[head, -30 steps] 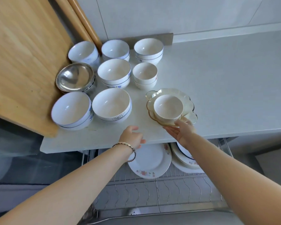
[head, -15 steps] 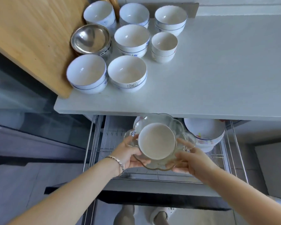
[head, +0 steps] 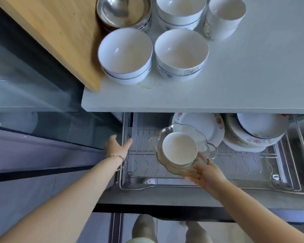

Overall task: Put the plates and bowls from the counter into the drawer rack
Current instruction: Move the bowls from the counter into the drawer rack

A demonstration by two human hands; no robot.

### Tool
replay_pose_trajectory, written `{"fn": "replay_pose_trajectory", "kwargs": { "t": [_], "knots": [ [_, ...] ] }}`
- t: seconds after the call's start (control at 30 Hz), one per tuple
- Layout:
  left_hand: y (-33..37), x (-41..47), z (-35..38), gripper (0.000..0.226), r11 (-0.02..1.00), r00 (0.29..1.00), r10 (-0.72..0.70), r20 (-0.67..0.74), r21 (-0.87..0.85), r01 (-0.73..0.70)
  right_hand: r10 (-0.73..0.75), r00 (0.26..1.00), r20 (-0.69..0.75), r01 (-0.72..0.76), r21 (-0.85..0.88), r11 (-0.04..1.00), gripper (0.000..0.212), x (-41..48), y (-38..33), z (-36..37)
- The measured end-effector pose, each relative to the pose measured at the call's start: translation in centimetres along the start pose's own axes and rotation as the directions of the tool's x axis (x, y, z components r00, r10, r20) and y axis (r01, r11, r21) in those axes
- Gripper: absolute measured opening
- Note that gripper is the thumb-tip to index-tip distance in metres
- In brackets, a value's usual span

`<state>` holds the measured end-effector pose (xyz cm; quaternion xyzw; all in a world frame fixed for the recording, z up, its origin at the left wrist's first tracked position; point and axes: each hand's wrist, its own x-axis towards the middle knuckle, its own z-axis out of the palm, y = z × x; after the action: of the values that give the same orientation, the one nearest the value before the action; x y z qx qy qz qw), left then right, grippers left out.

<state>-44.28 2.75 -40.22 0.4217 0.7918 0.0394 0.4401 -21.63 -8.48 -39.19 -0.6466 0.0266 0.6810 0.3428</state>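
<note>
My right hand (head: 206,173) holds a scalloped glass plate (head: 203,137) from below, with a small white bowl (head: 179,148) sitting in it, above the wire drawer rack (head: 235,187). My left hand (head: 117,145) is open with spread fingers at the rack's left side rail, holding nothing. A flowered white plate (head: 211,127) and a stack of plates (head: 253,137) lie at the back of the rack. On the counter (head: 253,76) stand several white bowls, the nearest two (head: 125,55) (head: 181,53) by the front edge.
A wooden cutting board (head: 56,32) lies on the counter's left end. A steel bowl (head: 124,10) stands behind the white bowls. The counter's front edge overhangs the back of the drawer. My feet (head: 144,228) show below the drawer front.
The glass plate with its bowl came off the counter down over the rack. My left hand let go of it and moved left to the rack's side rail.
</note>
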Motion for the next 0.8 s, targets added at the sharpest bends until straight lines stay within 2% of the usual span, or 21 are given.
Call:
{"fn": "replay_pose_trajectory", "kwargs": {
  "t": [0.07, 0.17, 0.23, 0.3, 0.4, 0.53, 0.63, 0.8],
  "knots": [
    [-1.1, 2.6, 1.4, 0.07, 0.994, 0.999, -0.035, 0.006, 0.107, 0.034, 0.004, 0.999, -0.035, -0.003, 0.013, 1.0, 0.05, 2.0, 0.4, 1.0],
    [-3.5, 4.5, 4.4, 0.05, 0.995, 0.995, -0.094, 0.02, 0.019, 0.093, 0.003, 0.997, -0.071, -0.003, -0.003, 1.0, 0.052, 4.9, 0.4, 2.5],
    [-5.0, 4.6, 5.8, 0.031, 0.989, 0.989, -0.128, -0.071, -0.089, 0.122, -0.002, 0.998, -0.064, 0.0, -0.022, 1.0, 0.058, 6.5, 0.0, 3.4],
    [-6.4, 4.7, 6.5, 0.02, 0.99, 0.981, -0.088, -0.173, -0.122, 0.067, 0.004, 0.997, -0.071, -0.006, -0.031, 0.999, 0.063, 8.2, -0.6, 4.5],
    [-7.6, 4.9, 6.9, 0.025, 0.992, 0.969, 0.007, -0.248, -0.119, -0.037, 0.009, 0.997, -0.072, -0.01, -0.023, 1.0, 0.06, 10.9, -1.1, 6.1],
    [-8.3, 5.0, 7.2, 0.032, 0.985, 0.958, 0.047, -0.284, -0.144, -0.091, -0.02, 0.996, -0.083, 0.015, -0.059, 0.998, 0.054, 14.3, -1.0, 8.2],
    [-8.7, 4.9, 7.3, 0.03, 0.985, 0.963, 0.017, -0.27, -0.16, -0.063, -0.022, 0.995, -0.099, 0.015, -0.071, 0.997, 0.064, 16.2, -1.2, 9.3],
    [-9.0, 4.8, 7.3, 0.032, 0.983, 0.959, 0.002, -0.284, -0.174, -0.053, -0.041, 0.988, -0.15, 0.013, -0.183, 0.983, 0.068, 18.5, -2.1, 10.9]
  ]
}}
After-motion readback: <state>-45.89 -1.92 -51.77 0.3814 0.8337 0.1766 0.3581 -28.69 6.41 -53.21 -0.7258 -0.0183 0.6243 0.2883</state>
